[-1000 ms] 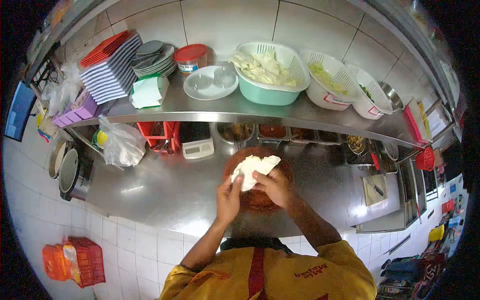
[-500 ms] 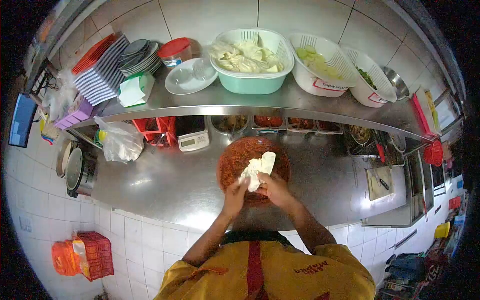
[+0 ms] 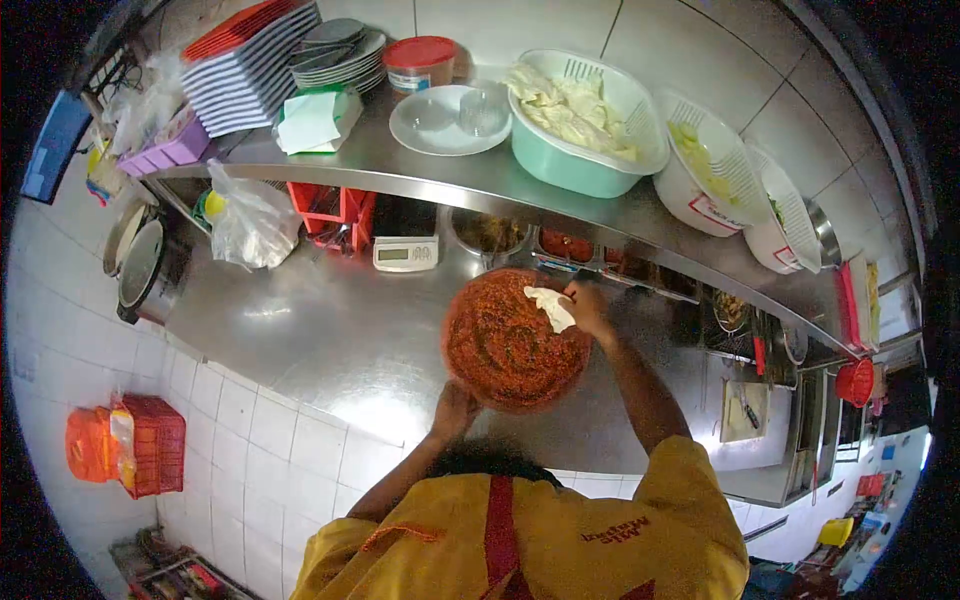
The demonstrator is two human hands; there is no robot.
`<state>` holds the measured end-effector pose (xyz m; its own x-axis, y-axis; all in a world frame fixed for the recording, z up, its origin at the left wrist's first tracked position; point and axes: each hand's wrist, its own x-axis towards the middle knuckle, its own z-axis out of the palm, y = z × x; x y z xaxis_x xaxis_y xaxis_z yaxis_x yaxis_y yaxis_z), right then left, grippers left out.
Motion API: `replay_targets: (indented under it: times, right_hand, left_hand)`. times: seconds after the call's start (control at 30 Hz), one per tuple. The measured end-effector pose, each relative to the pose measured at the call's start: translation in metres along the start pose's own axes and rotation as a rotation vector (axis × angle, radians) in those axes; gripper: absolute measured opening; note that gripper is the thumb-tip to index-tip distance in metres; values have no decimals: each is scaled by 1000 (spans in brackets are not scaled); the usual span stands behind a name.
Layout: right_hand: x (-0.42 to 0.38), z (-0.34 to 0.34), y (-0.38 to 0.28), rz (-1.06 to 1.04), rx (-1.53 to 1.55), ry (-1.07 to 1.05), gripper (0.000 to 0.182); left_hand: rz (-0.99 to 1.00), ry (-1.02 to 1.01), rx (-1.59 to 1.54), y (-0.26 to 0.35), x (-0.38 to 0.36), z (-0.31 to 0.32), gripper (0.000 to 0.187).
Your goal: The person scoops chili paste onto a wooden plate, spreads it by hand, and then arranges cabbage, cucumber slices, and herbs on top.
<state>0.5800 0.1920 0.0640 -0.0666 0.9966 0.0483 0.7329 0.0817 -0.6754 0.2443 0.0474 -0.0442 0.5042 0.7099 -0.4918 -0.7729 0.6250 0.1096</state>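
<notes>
A round basin of red chili paste (image 3: 515, 345) stands on the steel counter in front of me. My right hand (image 3: 588, 310) is closed on a crumpled white cloth (image 3: 550, 306) at the basin's upper right edge. Part of the cloth hangs over the paste. At the lower left, my left hand (image 3: 457, 411) grips the basin's rim; its fingertips are partly hidden by the basin.
A digital scale (image 3: 405, 254) and a clear plastic bag (image 3: 250, 225) sit behind the basin. Overhead, the shelf holds a green tub (image 3: 575, 165), white baskets (image 3: 700, 200) and a white plate (image 3: 450, 135). A knife (image 3: 749, 410) lies on a cutting board (image 3: 735, 425) at right.
Both hands were together on the cloth over the basin. My left hand has let go and moved down to the rim; my right has carried the cloth to the upper right edge. The view has turned.
</notes>
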Motion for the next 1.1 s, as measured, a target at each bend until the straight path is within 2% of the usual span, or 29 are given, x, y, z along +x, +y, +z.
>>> replay_targets:
  times: [0.07, 0.13, 0.23, 0.27, 0.33, 0.37, 0.47, 0.5, 0.57, 0.67, 0.77, 0.87, 0.9, 0.93, 1.0, 1.1]
  right_hand:
    - [14, -1, -2, -41, -63, -15, 21]
    - [30, 3, -10, -91, -120, -43, 22]
    - [57, 34, -47, -123, -219, -93, 23]
    - [65, 43, -61, -124, -201, -171, 23]
    - [82, 58, -80, -130, -170, -326, 23]
    - [88, 68, -82, -323, -199, -296, 22]
    - [118, 112, -67, -320, -292, -502, 22]
    - [108, 98, -100, -392, -435, -474, 20]
    - [106, 103, -114, -443, -467, -418, 18]
    - [110, 115, -110, -421, -456, -357, 18]
    - [111, 127, -98, -307, -423, -325, 20]
    - [95, 115, -111, -243, -379, -300, 24]
    - [91, 110, -118, -237, -363, -290, 26]
    - [90, 113, -112, -210, -310, -273, 26]
    - [89, 125, -92, -157, -203, -238, 28]
    - [87, 129, -78, -295, -175, -142, 33]
  left_hand:
    - [130, 18, 291, -1, 0, 2, 23]
    - [145, -62, 347, 0, -1, -7, 25]
    - [290, -109, 517, -2, -5, -2, 31]
    - [358, -109, 586, -5, -10, 7, 32]
    - [449, -104, 602, -7, -10, 15, 21]
    - [497, -102, 609, -4, -11, 19, 18]
    - [440, 96, 952, 6, -23, 24, 17]
    - [468, 36, 965, 8, -21, 13, 20]
    - [517, -84, 995, 9, -14, -19, 26]
    - [421, -78, 850, 24, -36, 12, 26]
    - [551, 179, 1280, 46, -41, 33, 31]
    - [1127, 455, 1613, 71, -29, 78, 37]
    - [1153, 426, 1649, 80, -20, 97, 39]
    - [1176, 398, 1685, 88, -11, 117, 40]
    - [886, 351, 1787, 98, 12, 152, 45]
    - [835, 414, 2008, 105, 63, 150, 44]
